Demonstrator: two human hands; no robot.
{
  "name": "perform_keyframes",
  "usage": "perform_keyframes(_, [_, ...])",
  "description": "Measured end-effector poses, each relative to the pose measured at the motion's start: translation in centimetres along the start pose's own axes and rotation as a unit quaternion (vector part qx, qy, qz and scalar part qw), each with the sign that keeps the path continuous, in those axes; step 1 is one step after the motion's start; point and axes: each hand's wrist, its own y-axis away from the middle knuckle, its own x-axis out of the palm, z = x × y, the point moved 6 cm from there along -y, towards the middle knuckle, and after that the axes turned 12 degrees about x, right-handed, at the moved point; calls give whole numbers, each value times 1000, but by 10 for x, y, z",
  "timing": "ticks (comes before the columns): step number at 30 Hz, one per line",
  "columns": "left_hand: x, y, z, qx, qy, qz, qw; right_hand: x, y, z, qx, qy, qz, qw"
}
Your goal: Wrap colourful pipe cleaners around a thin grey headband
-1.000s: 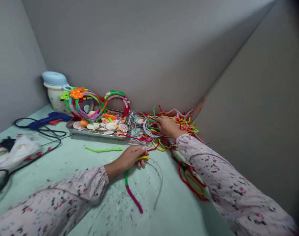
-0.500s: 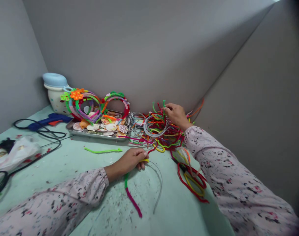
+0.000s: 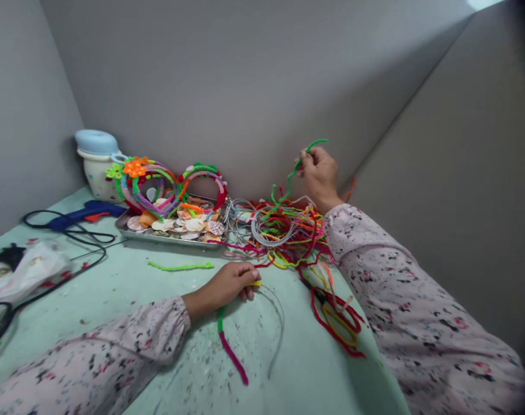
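My right hand (image 3: 318,173) is raised above a tangled heap of coloured pipe cleaners (image 3: 308,227), pinching a green pipe cleaner (image 3: 290,177). Its lower part hangs down to the heap. Low over the table, my left hand (image 3: 234,281) is closed on a wire headband (image 3: 282,323) partly wrapped in pipe cleaner. Yellow wrapping shows at my fingertips, and a green and magenta wrapped end (image 3: 233,357) comes out below the hand. The other end is bare grey wire. My fingers hide the middle of the band.
A metal tray (image 3: 171,237) of shells has finished-looking colourful headbands (image 3: 147,184) over it. Wire rings (image 3: 271,227) lie on the heap, scissors (image 3: 337,320) to the right. A lime pipe cleaner (image 3: 180,266), blue glue gun (image 3: 87,212), black cord (image 3: 102,253), plastic bag (image 3: 37,268) and lidded jar (image 3: 100,167) are leftward.
My right hand has risen from the heap, drawing the green pipe cleaner upward. My left hand has stayed nearly still with the headband.
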Motion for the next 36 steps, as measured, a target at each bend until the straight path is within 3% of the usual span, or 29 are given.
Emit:
perform_keyframes(2, [0, 0, -1, 1, -2, 0, 1000, -8, -8, 5, 38, -53, -32, 997])
perform_keyframes(5, [1, 1, -3, -2, -4, 0, 1000, -15, 0, 11, 102, -136, -16, 985])
perform_keyframes(9, [1, 2, -7, 9, -45, 0, 999, -20, 56, 3, 213, -218, 36, 952])
perform_keyframes(13, [0, 4, -12, 31, -123, -1, 992, -18, 125, -22, 322, -298, 66, 896])
perform_keyframes(18, [2, 6, -21, 52, -111, -16, 992, -13, 175, -45, 369, -362, 47, 855])
perform_keyframes(22, [-1, 7, -25, 47, -92, -42, 994, -8, 187, -60, 387, -396, 4, 833])
perform_keyframes(29, [3, 7, -27, 46, -57, -18, 997, -10, 189, -72, 384, -360, -44, 849])
perform_keyframes(36, [-1, 8, -21, 20, -49, -29, 998, -16, 187, -76, 381, -358, -49, 851])
